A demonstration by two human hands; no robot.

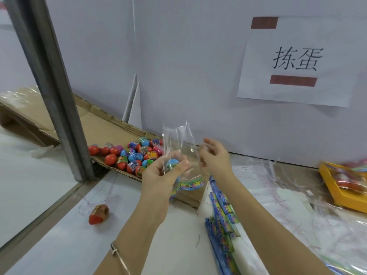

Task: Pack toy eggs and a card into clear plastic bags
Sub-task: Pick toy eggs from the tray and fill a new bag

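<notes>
Your left hand (158,173) grips the clear bag (178,139) around 1 blue egg (172,162), fingers hiding much of it; the card (190,184) shows blurred at the bag's bottom. Whether your right hand (213,157), curled at the bag's right edge, pinches the film is unclear. Loose eggs (131,155) lie on cardboard (99,126) at the white bench's (69,245) back edge, under a wall sign (297,60).
</notes>
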